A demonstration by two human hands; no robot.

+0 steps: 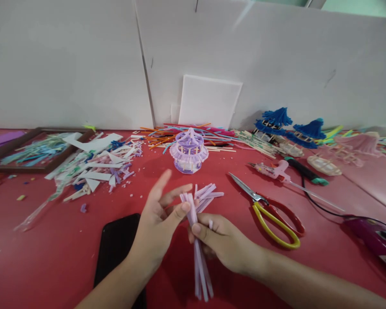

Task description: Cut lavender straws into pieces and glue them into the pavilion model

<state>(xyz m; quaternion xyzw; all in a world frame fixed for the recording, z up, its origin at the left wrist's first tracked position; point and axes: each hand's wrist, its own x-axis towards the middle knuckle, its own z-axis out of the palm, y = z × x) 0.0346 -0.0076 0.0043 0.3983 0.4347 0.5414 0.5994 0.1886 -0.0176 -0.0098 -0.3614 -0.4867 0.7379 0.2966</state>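
A bundle of thin lilac strips hangs between my hands above the red table. My right hand grips the bundle around its middle, thumb on top. At the bundle's upper end, my left hand pinches the strips between thumb and fingers, its index finger stretched up. Shorter lilac strips lie just behind the hands. Farther back stands a small round lilac pavilion model with a pointed roof. Scissors with one yellow and one red handle lie to the right of my right hand.
A black phone lies beneath my left forearm. Paper scraps and a brown frame are at left. A pink glue gun, its cord, blue-roofed models and a purple device are at right. Coloured sticks line the back.
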